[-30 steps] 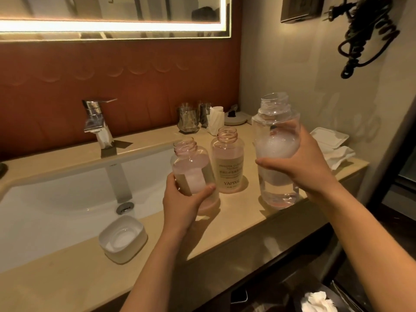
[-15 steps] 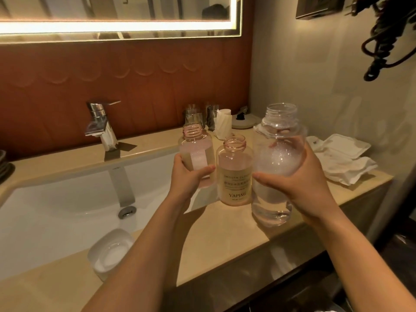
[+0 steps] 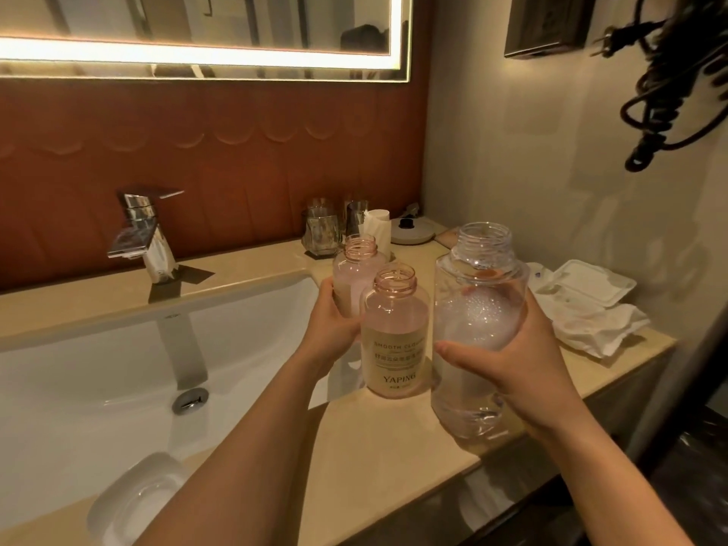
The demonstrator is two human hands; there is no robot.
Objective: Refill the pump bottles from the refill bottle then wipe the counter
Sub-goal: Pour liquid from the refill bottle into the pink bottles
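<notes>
Beige stone counter point(image 3: 374, 466) under a lit mirror point(image 3: 197, 17), and both hands are busy on it. Right hand point(image 3: 528, 376) first: fingers wrapped round the back, thumb laid across the near side of the big clear refill bottle point(image 3: 482, 309), a full clasp at mid-body. Bottle upright, cap off, wide mouth up, froth clinging inside the upper half, clear liquid low down. Whether its base touches the stone, I can't tell. Over to the left hand point(image 3: 329, 329): curled round the lower body of the rear pump bottle point(image 3: 352, 269), pump out, neck open, pinkish fill, base hidden. Between the two grips stands the front pump bottle point(image 3: 396, 309), YAPING label point(image 3: 396, 360) facing us, nobody holding it, neck open too, just beside the refill bottle.

Now the relation that matters: both open necks lie at nine to ten o'clock from the refill bottle, the front one nearer, all three long axes vertical. So the pour, I'd judge, is a tip of the right hand toward nine, a wide lip over a narrow neck, and that's where a spill could come. Further out: basin point(image 3: 98, 368) and faucet point(image 3: 145, 234) off at nine, white cloths point(image 3: 598, 329) at three, handy for the wipe.
</notes>
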